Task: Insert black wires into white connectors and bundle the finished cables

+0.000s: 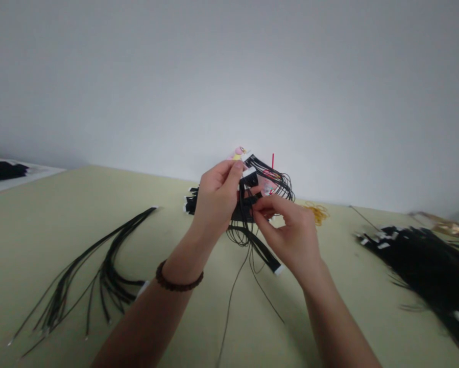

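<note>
My left hand [218, 190] grips a black wire harness [243, 197] close to its white connector [249, 174], above the table. Beside it, my right hand [286, 225] pinches at the harness's black wires with thumb and forefinger; the exact wire between the fingertips is too small to make out. Two thin loose wires [235, 289] trail down from the harness toward the table's near side. Another harness end with a white plug [278, 269] hangs below my hands. Behind them, looped black wires [277, 179] come from a second white connector [247, 156].
On the left lie loose black harnesses [112, 255] with spread wire ends. A large pile of black harnesses [424, 276] covers the right side. Yellow rubber bands [316, 212] and a pink cup with a red straw [272, 162] are near the wall. More dark cables [3, 171] lie far left.
</note>
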Demonstrator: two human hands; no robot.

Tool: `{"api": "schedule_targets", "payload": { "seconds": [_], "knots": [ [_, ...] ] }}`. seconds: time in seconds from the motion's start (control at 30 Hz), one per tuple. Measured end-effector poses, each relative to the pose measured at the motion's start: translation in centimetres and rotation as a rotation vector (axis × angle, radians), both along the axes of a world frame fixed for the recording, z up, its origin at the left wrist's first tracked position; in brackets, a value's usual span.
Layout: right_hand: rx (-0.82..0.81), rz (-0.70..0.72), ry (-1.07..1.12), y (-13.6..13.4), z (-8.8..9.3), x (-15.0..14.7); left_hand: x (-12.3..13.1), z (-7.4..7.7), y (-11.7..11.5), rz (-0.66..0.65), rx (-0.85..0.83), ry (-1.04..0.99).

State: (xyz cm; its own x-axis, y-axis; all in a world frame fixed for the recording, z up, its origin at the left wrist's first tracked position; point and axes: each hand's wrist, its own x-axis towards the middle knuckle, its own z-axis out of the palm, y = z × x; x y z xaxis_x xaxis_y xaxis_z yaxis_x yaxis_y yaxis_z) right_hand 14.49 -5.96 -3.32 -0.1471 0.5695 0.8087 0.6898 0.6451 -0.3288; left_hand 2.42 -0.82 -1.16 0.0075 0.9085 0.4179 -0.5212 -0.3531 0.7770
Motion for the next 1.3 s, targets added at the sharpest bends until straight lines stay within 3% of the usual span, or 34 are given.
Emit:
{"api": "schedule_targets", "payload": {
  "seconds": [0.2, 0.37, 0.47, 0.53, 0.73, 0.87, 1.13, 1.3],
  "knots": [
    [-0.219, 0.058, 0.205, 0.2, 0.1, 0.4, -0.1, -0.1, 0.5, 0.017, 0.031, -0.034],
    [-0.41, 0.31, 0.509, -0.5, 1.2, 1.7, -0.4, -0.3, 1.0, 0.032, 0.032, -0.03],
    [-0.413, 0.501, 0.632, -1.4, 2.3, 3.4, -0.8, -0.4, 1.4, 0.03, 0.027, -0.005],
    [-0.306, 0.553, 0.689, -2.0, 2.9, 4.9, -1.0, -0.5, 1.7, 0.026, -0.003, 0.014],
    [0.083, 0.303, 0.886, -3.0, 3.5, 9.1, -1.6, -0.5, 2.1, -0.009, -0.064, 0.036],
    [0.228, 0.167, 0.835, -2.2, 3.2, 8.5, -1.6, -0.3, 1.9, -0.07, -0.071, 0.013],
    [0.066, 0.158, 0.608, 2.4, 0.3, 4.1, -1.0, 0.2, 0.8, -0.199, -0.152, 0.018],
    [0.024, 0.039, 0.531, 1.9, 0.1, 3.2, -0.9, 0.3, 0.9, -0.27, -0.198, -0.037]
  ]
}}
